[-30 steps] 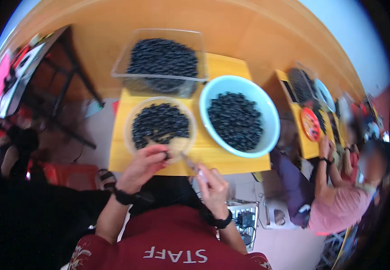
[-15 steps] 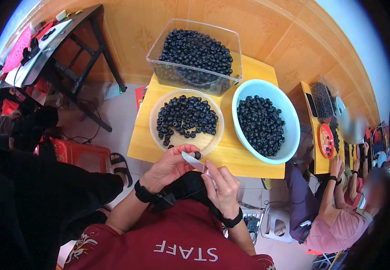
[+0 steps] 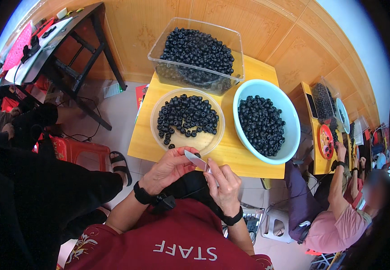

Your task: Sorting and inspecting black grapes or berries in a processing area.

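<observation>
My left hand [image 3: 170,168] pinches a small round black bead-like part [image 3: 197,155] over the near edge of the table. In my right hand [image 3: 224,185] is a small knife [image 3: 196,161], its blade lying against the part and hiding much of it. Just beyond my hands stands a shallow clear round tub [image 3: 155,118] with many loose black parts bunched toward its far side; they are ring-like with a hole. To its right, a pale blue basin [image 3: 295,130] holds a heap of similar parts. A clear rectangular bin [image 3: 197,72] behind the tub is piled with more.
All three containers stand on a yellow wooden table [image 3: 142,143] against a panelled wall. A dark-legged table [image 3: 97,27] and a red stool [image 3: 83,152] are at left. On the right, a co-worker in pink [image 3: 339,229] sits at another table with a red plate [image 3: 325,140].
The knife blade has turned and slid slightly right across the black part, covering more of it. Both hands stay nearly in place. The co-worker's arm at right has shifted.
</observation>
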A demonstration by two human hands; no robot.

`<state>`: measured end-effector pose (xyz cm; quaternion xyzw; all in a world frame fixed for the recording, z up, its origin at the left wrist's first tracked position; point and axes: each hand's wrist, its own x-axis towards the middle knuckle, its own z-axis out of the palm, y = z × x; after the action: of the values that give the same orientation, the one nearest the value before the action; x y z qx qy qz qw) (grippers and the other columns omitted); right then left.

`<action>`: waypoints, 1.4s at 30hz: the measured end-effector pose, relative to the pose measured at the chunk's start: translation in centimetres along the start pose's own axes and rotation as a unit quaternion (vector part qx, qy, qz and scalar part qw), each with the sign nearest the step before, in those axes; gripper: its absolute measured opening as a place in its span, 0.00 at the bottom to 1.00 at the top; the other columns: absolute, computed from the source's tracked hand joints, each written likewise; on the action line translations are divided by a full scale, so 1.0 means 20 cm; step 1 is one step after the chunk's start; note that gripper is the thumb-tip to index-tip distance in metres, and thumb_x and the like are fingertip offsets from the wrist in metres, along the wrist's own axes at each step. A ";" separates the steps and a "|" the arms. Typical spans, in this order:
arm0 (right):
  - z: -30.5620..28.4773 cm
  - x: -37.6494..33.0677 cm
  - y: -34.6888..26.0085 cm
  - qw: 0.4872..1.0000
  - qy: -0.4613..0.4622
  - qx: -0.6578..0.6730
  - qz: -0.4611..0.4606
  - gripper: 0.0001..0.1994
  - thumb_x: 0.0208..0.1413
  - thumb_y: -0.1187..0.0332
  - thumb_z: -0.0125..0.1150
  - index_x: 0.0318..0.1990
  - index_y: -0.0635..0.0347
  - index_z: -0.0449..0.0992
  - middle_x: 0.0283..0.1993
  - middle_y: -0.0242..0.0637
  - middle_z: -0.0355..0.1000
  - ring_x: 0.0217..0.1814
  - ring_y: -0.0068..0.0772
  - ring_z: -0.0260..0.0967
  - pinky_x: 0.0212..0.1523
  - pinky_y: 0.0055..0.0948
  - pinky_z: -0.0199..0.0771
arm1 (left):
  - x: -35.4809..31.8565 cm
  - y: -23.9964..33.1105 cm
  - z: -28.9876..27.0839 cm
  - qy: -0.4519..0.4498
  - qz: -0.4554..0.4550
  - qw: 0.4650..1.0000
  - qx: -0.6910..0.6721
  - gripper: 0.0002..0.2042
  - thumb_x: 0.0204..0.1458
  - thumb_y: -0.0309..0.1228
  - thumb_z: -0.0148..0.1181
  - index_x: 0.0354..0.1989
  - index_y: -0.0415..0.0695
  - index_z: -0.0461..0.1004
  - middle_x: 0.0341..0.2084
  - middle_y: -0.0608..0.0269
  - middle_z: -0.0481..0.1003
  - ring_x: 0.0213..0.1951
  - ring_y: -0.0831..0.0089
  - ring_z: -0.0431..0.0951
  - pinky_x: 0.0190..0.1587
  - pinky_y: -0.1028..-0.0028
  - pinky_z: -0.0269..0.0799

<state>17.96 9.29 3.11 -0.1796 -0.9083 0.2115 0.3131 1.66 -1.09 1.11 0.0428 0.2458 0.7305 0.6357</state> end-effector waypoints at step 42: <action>-0.07 -0.05 -0.02 1.000 0.003 -0.008 0.019 0.20 0.43 0.70 0.69 0.48 0.57 0.77 0.22 0.34 0.63 0.20 0.33 0.66 0.21 0.31 0.66 | 0.00 -0.05 0.02 -0.008 -0.008 1.000 0.015 0.08 0.53 0.26 0.59 0.41 0.43 0.72 0.36 0.66 0.76 0.38 0.76 0.77 0.41 0.76 0.75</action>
<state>19.56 8.77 3.76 -0.1998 -0.9055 0.2099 0.3100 2.76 -0.79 1.05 0.0557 0.2520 0.7212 0.6429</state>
